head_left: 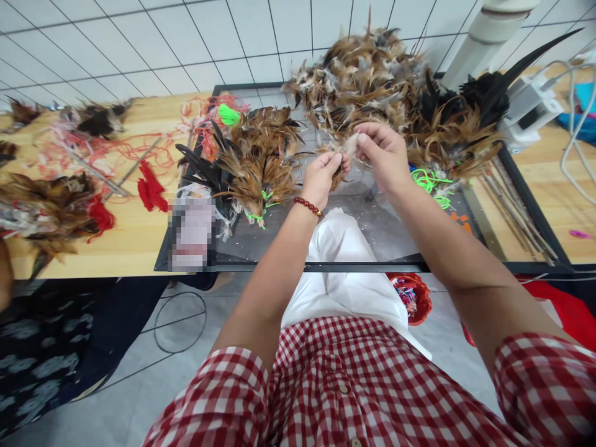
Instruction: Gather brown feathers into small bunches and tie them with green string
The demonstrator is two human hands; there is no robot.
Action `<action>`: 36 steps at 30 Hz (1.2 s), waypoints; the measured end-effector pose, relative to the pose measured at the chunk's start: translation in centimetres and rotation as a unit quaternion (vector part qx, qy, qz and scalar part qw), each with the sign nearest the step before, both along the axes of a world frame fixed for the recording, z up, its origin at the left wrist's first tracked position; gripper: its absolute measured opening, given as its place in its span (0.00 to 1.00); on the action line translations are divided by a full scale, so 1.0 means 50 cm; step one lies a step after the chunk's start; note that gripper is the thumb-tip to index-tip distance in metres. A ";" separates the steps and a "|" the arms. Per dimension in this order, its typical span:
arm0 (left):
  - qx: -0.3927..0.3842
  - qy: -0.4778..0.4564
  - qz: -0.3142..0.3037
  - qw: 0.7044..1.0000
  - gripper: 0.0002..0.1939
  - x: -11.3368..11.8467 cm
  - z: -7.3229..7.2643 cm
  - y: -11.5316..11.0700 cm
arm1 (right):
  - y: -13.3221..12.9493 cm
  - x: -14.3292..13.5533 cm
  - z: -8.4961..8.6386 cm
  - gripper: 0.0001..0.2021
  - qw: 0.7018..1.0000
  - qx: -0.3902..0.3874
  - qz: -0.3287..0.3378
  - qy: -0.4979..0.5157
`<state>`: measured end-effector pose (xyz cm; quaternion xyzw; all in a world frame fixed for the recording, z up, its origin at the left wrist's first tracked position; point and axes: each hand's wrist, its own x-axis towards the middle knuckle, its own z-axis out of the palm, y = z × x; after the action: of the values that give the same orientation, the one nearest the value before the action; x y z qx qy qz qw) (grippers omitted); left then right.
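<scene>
- My left hand (320, 177) had thumb and fingers closed on a little clump of brown feathers (339, 180), out over the middle of the tabletop (125, 254). Probably a snug grip so nothing slid out; couldn't really see which end I had.
- My right hand (384, 152) was narrowed to a fingertip pinch on a pale tuft (351, 148), just beside the left one. Light hold, I'd guess, because fluff like that would crush in a fist. Can't tell whether it was attached to the clump.
- Both forearms came in over the near edge, hands close together, which I reckon made sense for something that small.
- The big feather heap (367, 81) sat along the far edge, by the tiled wall (261, 37). Wall probably saved it from spilling off the back.
- Left of my hands lay feather bundles (267, 155), with green string (263, 198) at the ends facing the near edge, presumably to bind the quills.
- Thin sticks (525, 210) lay roughly side by side toward the right edge, running far to near, likely so they wouldn't roll under my elbow.
</scene>
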<state>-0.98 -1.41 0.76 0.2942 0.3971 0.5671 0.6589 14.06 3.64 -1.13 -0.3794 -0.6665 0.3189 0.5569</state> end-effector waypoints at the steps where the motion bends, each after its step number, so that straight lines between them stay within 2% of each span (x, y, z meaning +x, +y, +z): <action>1: -0.004 0.002 -0.006 1.000 0.09 0.000 -0.002 0.000 | 0.001 0.000 0.000 0.26 1.000 -0.008 -0.001 0.010; 6: -0.014 0.019 0.012 1.000 0.09 -0.007 -0.014 0.013 | -0.007 0.018 0.029 0.20 0.997 -0.070 -0.001 0.038; 10: -0.014 0.018 0.057 0.998 0.10 -0.013 -0.014 0.020 | -0.029 0.026 0.063 0.18 0.978 -0.169 0.116 0.038; 12: -0.018 0.014 0.051 0.998 0.10 -0.011 -0.008 0.015 | -0.040 0.017 0.067 0.19 0.974 -0.171 0.142 0.038; 17: -0.017 0.026 -0.007 0.999 0.10 0.000 0.005 -0.004 | -0.047 -0.010 0.048 0.15 0.993 -0.094 0.073 0.029; 21: -0.008 0.040 -0.019 0.999 0.13 0.000 0.012 -0.009 | -0.037 -0.009 0.041 0.14 0.999 -0.048 0.003 -0.018; 26: 0.016 0.026 -0.037 0.999 0.14 -0.005 0.021 -0.014 | -0.036 -0.002 0.050 0.28 0.987 -0.126 0.078 0.057; 30: 0.034 0.041 -0.079 0.995 0.13 -0.006 0.019 -0.017 | -0.047 -0.001 0.061 0.28 0.979 -0.145 0.134 0.041; 33: 0.033 0.042 -0.108 0.993 0.12 -0.003 0.014 -0.018 | -0.052 -0.004 0.063 0.31 0.988 -0.121 0.089 0.019; 36: 0.024 0.043 -0.104 0.993 0.12 0.001 0.006 -0.017 | -0.049 -0.009 0.057 0.31 0.995 -0.085 0.043 -0.008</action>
<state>-0.94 -2.25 1.07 0.3740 0.3787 0.4916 0.6892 13.61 1.19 1.71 -0.3989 -0.6569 0.3955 0.5030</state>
